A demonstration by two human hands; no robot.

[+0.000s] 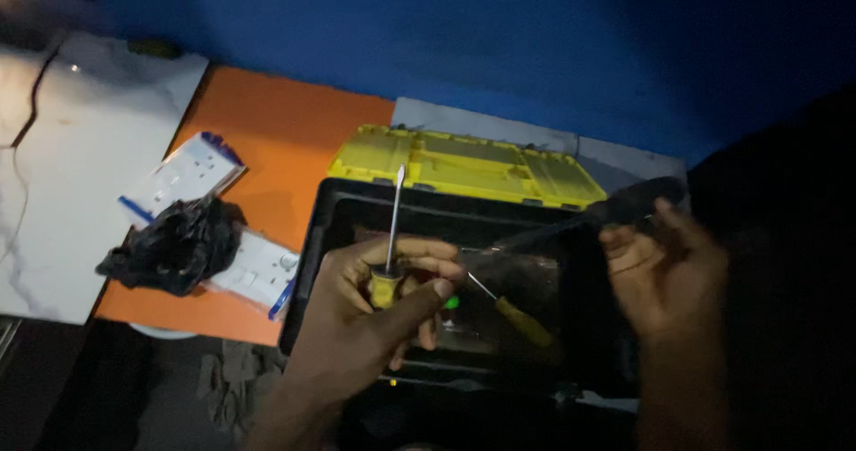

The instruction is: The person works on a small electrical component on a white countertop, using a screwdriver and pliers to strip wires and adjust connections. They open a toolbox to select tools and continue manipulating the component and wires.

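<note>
Left hand point(379, 304), closest to me, fist closed round a yellow-handled screwdriver point(390, 237), shaft pointing to 12 o'clock over the open black toolbox point(308, 255) with its yellow lid point(464, 166). Second yellow screwdriver point(513, 313) lies inside at 3 o'clock. Right hand point(660, 268) grips a dark-handled tool point(615, 210). Black bag point(169, 246) at 9 o'clock.

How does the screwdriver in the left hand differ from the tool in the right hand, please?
The screwdriver stands upright with a yellow handle and bare metal shaft; the dark tool lies tilted and looks all black. The left hand grips its handle; the right hand holds its end. Both are over the open toolbox.
</note>
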